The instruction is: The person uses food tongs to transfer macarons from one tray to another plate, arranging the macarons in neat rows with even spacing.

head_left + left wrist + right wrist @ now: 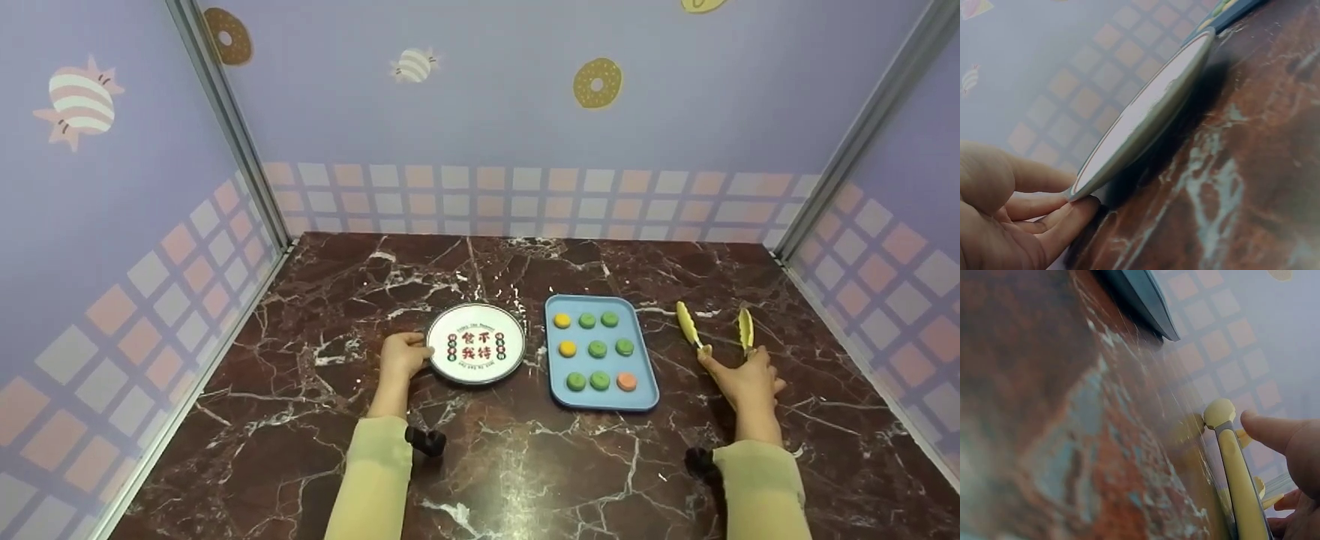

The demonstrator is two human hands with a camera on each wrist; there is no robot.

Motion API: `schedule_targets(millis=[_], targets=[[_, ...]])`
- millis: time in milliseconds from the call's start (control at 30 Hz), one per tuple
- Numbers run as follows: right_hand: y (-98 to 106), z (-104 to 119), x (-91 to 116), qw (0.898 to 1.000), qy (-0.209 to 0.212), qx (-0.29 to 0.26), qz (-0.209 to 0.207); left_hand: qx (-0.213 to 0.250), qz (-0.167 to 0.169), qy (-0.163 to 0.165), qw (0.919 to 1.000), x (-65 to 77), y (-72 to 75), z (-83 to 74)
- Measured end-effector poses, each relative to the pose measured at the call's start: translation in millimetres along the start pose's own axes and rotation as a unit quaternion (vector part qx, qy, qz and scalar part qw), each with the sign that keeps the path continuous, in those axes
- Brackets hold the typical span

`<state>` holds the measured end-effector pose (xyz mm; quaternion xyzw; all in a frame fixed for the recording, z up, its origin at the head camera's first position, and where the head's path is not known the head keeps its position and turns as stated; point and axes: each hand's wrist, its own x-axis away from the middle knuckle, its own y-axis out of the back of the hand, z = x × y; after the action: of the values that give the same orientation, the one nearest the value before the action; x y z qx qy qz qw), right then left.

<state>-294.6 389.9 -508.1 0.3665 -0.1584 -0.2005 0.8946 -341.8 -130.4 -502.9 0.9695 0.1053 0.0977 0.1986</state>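
My left hand (pixel 403 355) pinches the left rim of a round white plate (pixel 475 370) with red and green lettering, thumb above and fingers beneath. In the left wrist view, dark shadow lies under the plate (pixel 1140 121); whether it is fully off the table is unclear. My right hand (pixel 750 382) is spread over a pair of yellow-tipped tongs (pixel 685 322), whose two arms stand wide apart on the table. The right wrist view shows the straight thumb (pixel 1272 430) apart from the nearest yellow arm of the tongs (pixel 1241 484). Part of the tongs is hidden under the hand.
Between plate and tongs lies a blue tray (pixel 600 401) bearing rows of macarons: several green (pixel 597 349), two yellow (pixel 567 349) and one pink-orange (pixel 626 382). Patterned walls (pixel 480 112) border the dark marbled table (pixel 480 450) at back and sides.
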Motion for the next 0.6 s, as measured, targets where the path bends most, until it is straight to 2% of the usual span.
schedule_targets(millis=[133, 400, 600], targets=[[-0.2, -2.5, -0.5, 1.0, 0.006, 0.004, 0.001, -0.013, -0.013, -0.012, 0.9998, 1.7, -1.4, 3.7], [-1.7, -6.7, -3.4, 1.0, 0.014, 0.012, -0.015, 0.014, -0.011, -0.024, 0.9995, 2.6, -3.3, 6.1], [-2.8, -7.2, -6.8, 1.0, 0.004, 0.024, -0.016, 0.049, -0.005, -0.02, 0.9986, 3.4, -2.8, 7.5]])
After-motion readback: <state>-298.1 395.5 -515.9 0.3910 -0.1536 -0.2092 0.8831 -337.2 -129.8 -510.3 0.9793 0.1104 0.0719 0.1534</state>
